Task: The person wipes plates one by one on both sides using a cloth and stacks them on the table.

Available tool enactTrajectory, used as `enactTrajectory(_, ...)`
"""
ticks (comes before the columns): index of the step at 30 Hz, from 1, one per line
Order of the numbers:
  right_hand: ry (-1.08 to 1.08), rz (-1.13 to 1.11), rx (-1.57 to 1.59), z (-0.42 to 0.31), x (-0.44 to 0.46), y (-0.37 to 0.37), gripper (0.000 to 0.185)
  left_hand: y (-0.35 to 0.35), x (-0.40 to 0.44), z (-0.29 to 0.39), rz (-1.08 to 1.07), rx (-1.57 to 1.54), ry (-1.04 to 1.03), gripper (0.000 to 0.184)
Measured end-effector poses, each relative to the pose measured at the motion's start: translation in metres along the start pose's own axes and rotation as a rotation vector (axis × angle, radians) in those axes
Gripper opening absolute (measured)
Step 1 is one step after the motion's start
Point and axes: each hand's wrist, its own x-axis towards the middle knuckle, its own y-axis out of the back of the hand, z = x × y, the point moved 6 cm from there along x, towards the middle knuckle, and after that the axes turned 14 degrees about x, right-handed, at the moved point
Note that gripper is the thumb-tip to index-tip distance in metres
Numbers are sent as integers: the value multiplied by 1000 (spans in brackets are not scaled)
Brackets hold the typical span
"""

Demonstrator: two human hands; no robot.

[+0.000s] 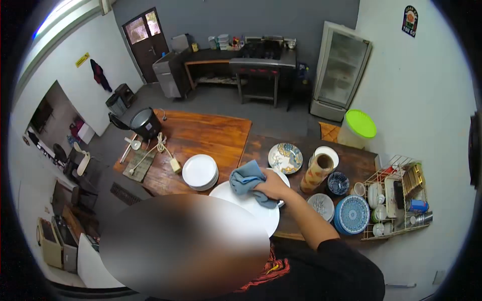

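Note:
My right hand (273, 186) is closed on a blue-grey cloth (246, 178), which lies bunched against a large white plate (266, 218). Part of another white dish (282, 177) shows behind that hand. A blurred oval covers the lower left part of the large plate, and my left hand is not visible. To the left stands a stack of white plates (200, 170). Beyond my right hand sits a patterned plate (285, 158) with blue and yellow decoration.
A patterned roll (312, 179), dark bowl (338, 183), blue plates (353, 214) and wire dish rack (399, 228) stand on the right. On the left are a black cooker (145, 125), a coiled cord (161, 145) and a green mat (139, 165). A lime-lidded bin (360, 124) stands beyond the table (216, 135).

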Motion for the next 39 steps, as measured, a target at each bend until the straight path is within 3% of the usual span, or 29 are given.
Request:
enactTrajectory(2,190,117,-415,-7,5,2,46,11,7,-6,33,133,50,85)
enactTrajectory(4,628,282,-868,-86,-8,-12,37,19,9,-6,42,90,59,85)
enactTrajectory(5,641,280,-879,-103,-12,-21,37,23,11,-7,58,55,79,86)
enactTrajectory(7,76,-107,-863,-78,-17,-48,34,29,18,-8,84,-17,117,87)
enactTrajectory(9,157,-213,-741,-66,-35,-68,33,36,24,-6,65,-104,107,86)
enactTrajectory(12,134,-107,-696,-50,-56,-61,34,44,24,-5,107,-77,173,86)
enactTrajectory(15,-129,18,-719,-18,-56,-57,37,52,22,0,100,13,225,85)
enactTrajectory(20,-182,14,-699,-23,-33,-116,31,87,31,-24,19,-122,245,83)
enactTrajectory(24,13,-287,-475,-18,-45,-149,28,93,35,-16,-11,-233,244,82)
enactTrajectory(27,-23,-155,-606,-25,-60,-129,27,91,23,-8,-19,-311,282,80)
enactTrajectory(30,-49,-60,-696,26,-65,-101,28,98,17,-6,-12,-242,310,80)
enactTrajectory(32,-132,121,-699,25,-57,-92,28,101,14,-11,-8,-181,335,80)
enactTrajectory(35,-28,89,-567,-5,-34,-129,27,113,29,-36,-46,-182,327,83)
enactTrajectory(37,122,-140,-518,-11,-23,-160,28,118,31,-46,-74,-168,318,86)
enactTrajectory(39,169,-138,-498,-13,-11,-156,25,110,25,-46,-60,-181,302,86)
